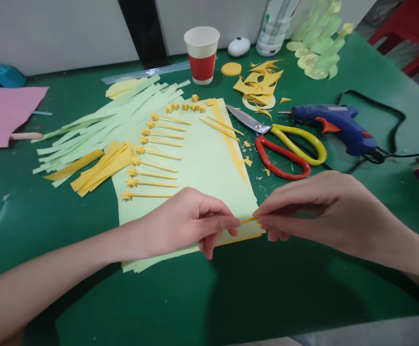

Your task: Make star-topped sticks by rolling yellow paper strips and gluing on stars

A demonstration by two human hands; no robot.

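Observation:
Between my two hands runs a thin yellow paper strip (248, 220). My left hand (198, 218) pinches one end with thumb and forefinger. The other end is in the fingertips of my right hand (303, 206), mostly hidden there. Both hands hover over the front right part of a stack of pale green paper sheets (209, 163). On that stack lies a column of yellow paper stems with star-shaped heads (160, 151). Several loose yellow paper stars (185, 106) sit above them, and a few thin yellow sticks (222, 127) lie to the right.
Open scissors (267, 129) and a blue glue gun (335, 125) with its cord lie right of the stack. Behind stand a paper cup (202, 57) and a bottle (276, 29). Yellow scraps (260, 86), green strips (115, 120), yellow strips (103, 168) and pink paper (10, 115) lie around.

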